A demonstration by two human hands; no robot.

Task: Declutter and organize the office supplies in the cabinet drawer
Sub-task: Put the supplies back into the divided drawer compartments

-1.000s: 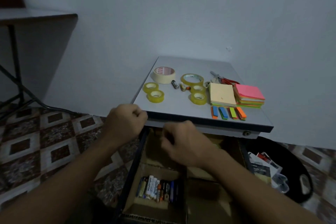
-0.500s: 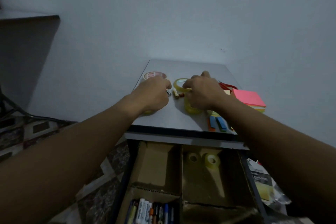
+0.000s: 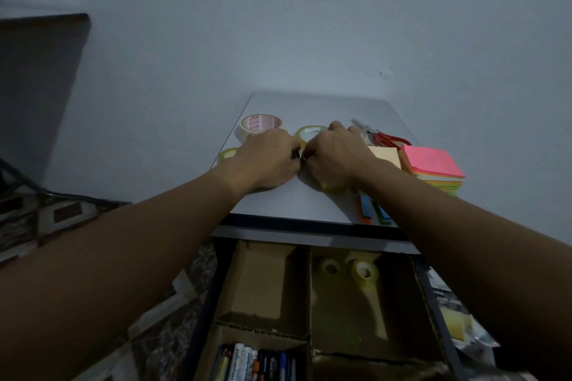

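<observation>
Both hands rest on the grey cabinet top (image 3: 309, 108), fingertips meeting over small batteries (image 3: 297, 155). My left hand (image 3: 269, 158) pinches a dark battery end, and my right hand (image 3: 334, 158) is closed on the other one beside it. Around them lie a masking tape roll (image 3: 261, 127), a clear tape roll (image 3: 309, 132), small yellow tape rolls (image 3: 228, 154), red-handled scissors (image 3: 388, 140), sticky note pads (image 3: 431, 162) and coloured page flags (image 3: 371, 212). Below, the open drawer (image 3: 433, 303) has cardboard dividers holding two tape rolls (image 3: 365, 272) and batteries with markers (image 3: 257, 365).
One cardboard compartment (image 3: 263, 281) at the drawer's back left holds nothing. A bag with papers and a yellow item (image 3: 458, 323) lies on the floor at the right. Patterned floor tiles (image 3: 62, 213) and a dark table (image 3: 40, 71) are at the left.
Both hands rose from the drawer to the cabinet top and closed in on the batteries between the tape rolls. The view tilted and moved nearer to the cabinet.
</observation>
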